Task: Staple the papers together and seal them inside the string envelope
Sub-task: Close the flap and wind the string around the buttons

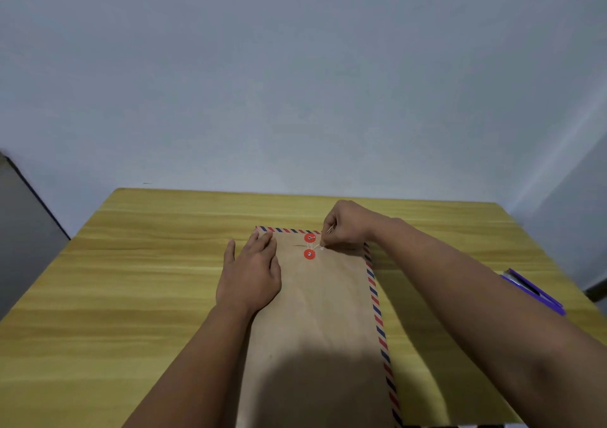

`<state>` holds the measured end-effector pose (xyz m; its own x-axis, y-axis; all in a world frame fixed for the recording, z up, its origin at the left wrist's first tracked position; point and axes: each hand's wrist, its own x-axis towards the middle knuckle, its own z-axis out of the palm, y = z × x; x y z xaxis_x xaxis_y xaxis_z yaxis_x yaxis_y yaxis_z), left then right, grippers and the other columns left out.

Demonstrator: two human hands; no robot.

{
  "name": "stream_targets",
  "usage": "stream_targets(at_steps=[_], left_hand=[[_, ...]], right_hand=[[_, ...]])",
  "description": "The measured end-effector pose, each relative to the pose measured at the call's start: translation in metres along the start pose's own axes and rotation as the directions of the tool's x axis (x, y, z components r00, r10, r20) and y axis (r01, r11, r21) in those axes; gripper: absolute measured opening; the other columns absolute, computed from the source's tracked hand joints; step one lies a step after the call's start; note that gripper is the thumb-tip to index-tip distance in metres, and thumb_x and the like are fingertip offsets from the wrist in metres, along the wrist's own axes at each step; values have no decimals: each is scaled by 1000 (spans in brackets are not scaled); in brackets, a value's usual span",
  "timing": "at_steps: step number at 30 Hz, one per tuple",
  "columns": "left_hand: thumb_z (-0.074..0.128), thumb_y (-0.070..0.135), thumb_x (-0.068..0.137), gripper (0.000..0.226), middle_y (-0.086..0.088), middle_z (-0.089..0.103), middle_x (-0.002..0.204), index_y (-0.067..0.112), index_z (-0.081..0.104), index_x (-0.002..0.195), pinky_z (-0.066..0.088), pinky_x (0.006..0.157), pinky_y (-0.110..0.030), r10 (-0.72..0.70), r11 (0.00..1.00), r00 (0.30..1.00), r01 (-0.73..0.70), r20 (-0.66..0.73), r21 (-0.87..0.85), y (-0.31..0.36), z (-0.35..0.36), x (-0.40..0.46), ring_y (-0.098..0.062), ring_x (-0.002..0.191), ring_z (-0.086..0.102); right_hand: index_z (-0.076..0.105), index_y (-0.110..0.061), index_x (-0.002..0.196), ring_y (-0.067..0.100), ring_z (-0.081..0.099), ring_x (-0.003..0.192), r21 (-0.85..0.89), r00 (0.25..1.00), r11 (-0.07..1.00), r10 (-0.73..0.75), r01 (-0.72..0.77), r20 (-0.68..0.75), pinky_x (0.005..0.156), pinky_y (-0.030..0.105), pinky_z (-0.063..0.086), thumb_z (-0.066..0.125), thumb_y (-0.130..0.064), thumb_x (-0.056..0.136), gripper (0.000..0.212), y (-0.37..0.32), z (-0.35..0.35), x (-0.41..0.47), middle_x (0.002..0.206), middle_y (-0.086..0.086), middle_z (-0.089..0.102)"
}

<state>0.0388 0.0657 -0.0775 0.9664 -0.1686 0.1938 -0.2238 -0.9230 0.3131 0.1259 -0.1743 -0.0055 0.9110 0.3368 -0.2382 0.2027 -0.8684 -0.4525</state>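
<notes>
A brown string envelope (322, 312) with a red and blue striped border lies lengthwise on the wooden table (147, 279), its flap folded down at the far end. Two red discs (309, 246) sit on it, one on the flap and one just below. My left hand (251, 271) rests flat on the envelope's left side beside the discs. My right hand (348, 227) pinches the thin white string (320, 246) just right of the discs. The string runs between the discs. The papers are not visible.
A purple stapler (533, 291) lies near the table's right edge, partly hidden behind my right forearm. A grey wall rises behind the table's far edge. A dark grey panel (23, 230) stands to the left of the table.
</notes>
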Motion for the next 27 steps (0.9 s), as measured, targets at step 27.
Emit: stream_targets(at_steps=[27], left_hand=[[30,37,102,51,10,21,168,39,38,152,0,125,-55,13,1000,999,-14,43,13,-1,2,1,-18,157,2]], right_hand=[[68,-16,81,28,67,92,-321,988,945,18,-67,-154,72,37,56,59,-18,90,13,-31,21,29,95,4,71]])
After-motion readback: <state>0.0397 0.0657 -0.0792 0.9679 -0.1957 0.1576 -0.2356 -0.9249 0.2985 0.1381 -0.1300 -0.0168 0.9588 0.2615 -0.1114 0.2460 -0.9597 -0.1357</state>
